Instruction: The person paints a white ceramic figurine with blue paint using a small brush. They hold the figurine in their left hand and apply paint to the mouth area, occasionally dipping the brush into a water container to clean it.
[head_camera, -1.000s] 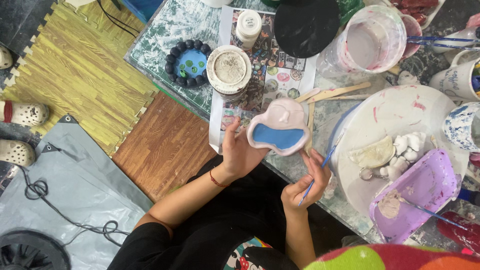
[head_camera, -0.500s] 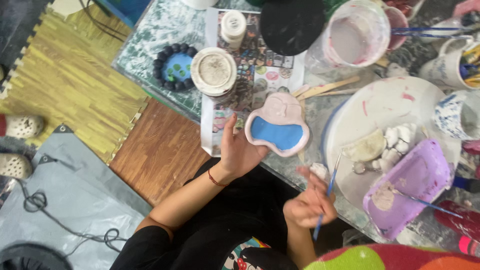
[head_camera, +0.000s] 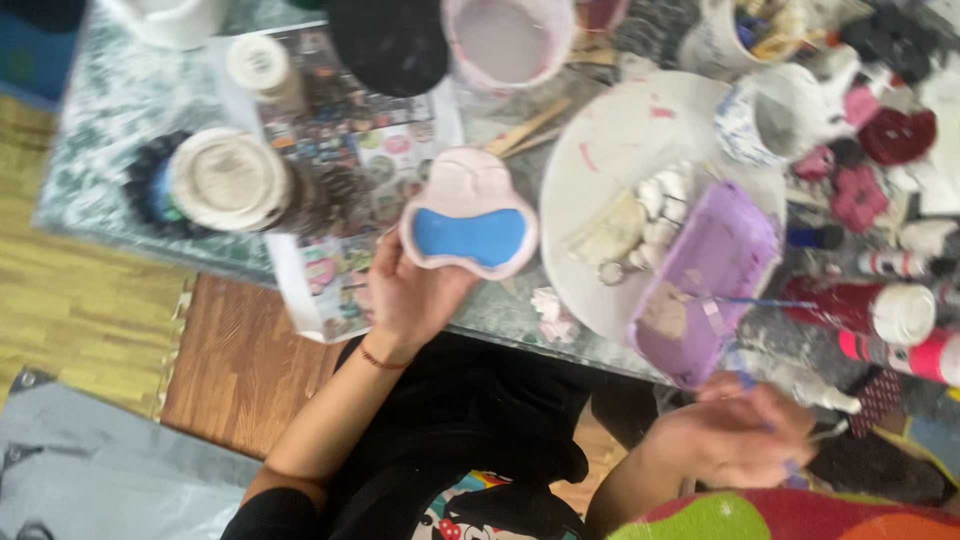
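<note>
So the clay dish (head_camera: 468, 212) sits right around the middle of the frame, a lobed pinkish-white piece with a solid blue patch filling its lower basin. The upper lobes and the rim look bare, unpainted clay, so I'd guess the painting is partway: the blue middle is in, the rest of the surface isn't covered.

The left hand (head_camera: 412, 292) cups the dish from below, palm up, fingers curled under its lower edge, so it's gripped on the dish and holds it just above the table's near edge. The right hand (head_camera: 735, 435) is well apart from it, down in the lower right of the frame, fingers closed around a thin paintbrush (head_camera: 745, 385). It's blurry there, but the brush is nowhere near the dish right now, more over by the purple tray.

That purple tray (head_camera: 705, 275) sits right of centre, overlapping a big white plate (head_camera: 610, 140) with pale clay scraps and a few smears on it. Left of the dish there's a printed paper sheet (head_camera: 345, 150) under a round white lid (head_camera: 228, 180). Upper centre has a pale pink bucket (head_camera: 505, 35), and the far right is a jumble of paint bottles (head_camera: 900, 315) and small red pieces.
</note>
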